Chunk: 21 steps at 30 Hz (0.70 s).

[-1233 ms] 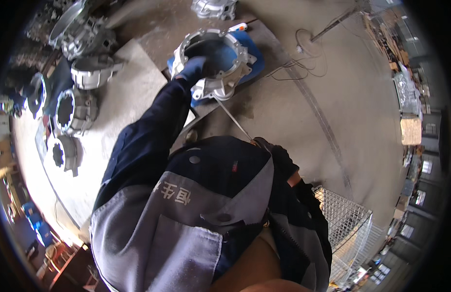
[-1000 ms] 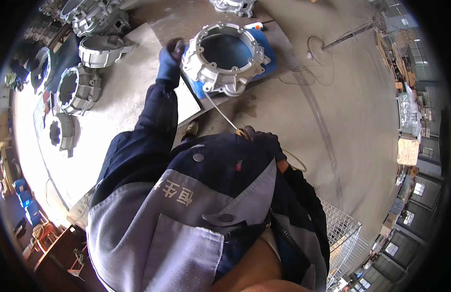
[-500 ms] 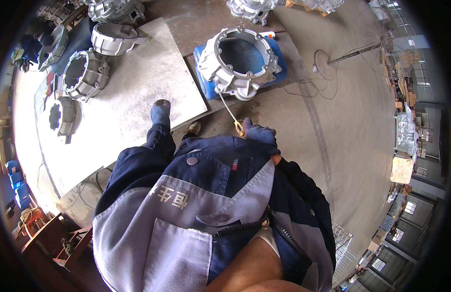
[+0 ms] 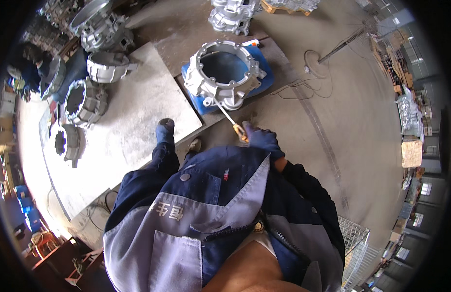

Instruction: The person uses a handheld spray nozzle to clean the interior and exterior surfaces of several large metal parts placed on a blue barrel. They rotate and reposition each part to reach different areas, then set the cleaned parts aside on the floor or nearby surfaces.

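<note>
My right hand [image 4: 263,139], in a dark blue glove, is closed round the yellow-orange handle of a slim hand tool [image 4: 229,117]. Its pale metal shaft reaches to a lug on the near left side of a ring-shaped silver metal casting [image 4: 228,93]. Whether the tool is a file or a screwdriver cannot be made out. The casting lies, opening upward, on a blue plastic container [image 4: 265,65]. Farther left, my gloved left hand [image 4: 165,132] is by the edge of a pale sheet [image 4: 152,87], away from the casting; its fingers are too unclear to read.
Several more castings [image 4: 86,103] stand on and behind the pale sheet at the left. Stacked castings [image 4: 230,19] stand at the far middle. An orange-and-white tube [image 4: 251,43] lies behind the container. A cable [image 4: 308,86] runs across the floor at right, near a fan stand [image 4: 342,45].
The view has shifted, so the casting appears lower and farther left. The tool slants more to the right, its front end still at the lug. My left hand has moved slightly right along the sheet.
</note>
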### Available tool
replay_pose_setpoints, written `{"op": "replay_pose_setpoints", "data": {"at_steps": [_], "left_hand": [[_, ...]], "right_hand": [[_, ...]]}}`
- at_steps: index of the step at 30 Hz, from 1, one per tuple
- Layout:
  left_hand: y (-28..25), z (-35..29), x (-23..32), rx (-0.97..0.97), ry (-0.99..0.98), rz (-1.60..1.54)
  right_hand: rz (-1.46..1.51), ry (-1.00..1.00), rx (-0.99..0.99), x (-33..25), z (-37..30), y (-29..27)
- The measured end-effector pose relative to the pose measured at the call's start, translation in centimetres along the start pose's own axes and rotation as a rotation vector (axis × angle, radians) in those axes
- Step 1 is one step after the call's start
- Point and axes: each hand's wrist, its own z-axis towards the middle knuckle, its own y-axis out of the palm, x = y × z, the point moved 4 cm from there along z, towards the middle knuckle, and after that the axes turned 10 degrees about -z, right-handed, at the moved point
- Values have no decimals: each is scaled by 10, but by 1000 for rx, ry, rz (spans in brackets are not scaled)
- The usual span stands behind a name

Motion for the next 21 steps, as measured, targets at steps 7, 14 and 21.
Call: {"op": "replay_pose_setpoints", "data": {"at_steps": [7, 14, 21], "left_hand": [[28, -45, 90, 158, 190, -216], [86, -59, 215, 128, 489, -228], [220, -10, 303, -296, 734, 416]], "right_hand": [[242, 448, 81, 119, -42, -18], [1835, 28, -21, 139, -95, 46], [1290, 382, 540, 161, -94, 76]]}}
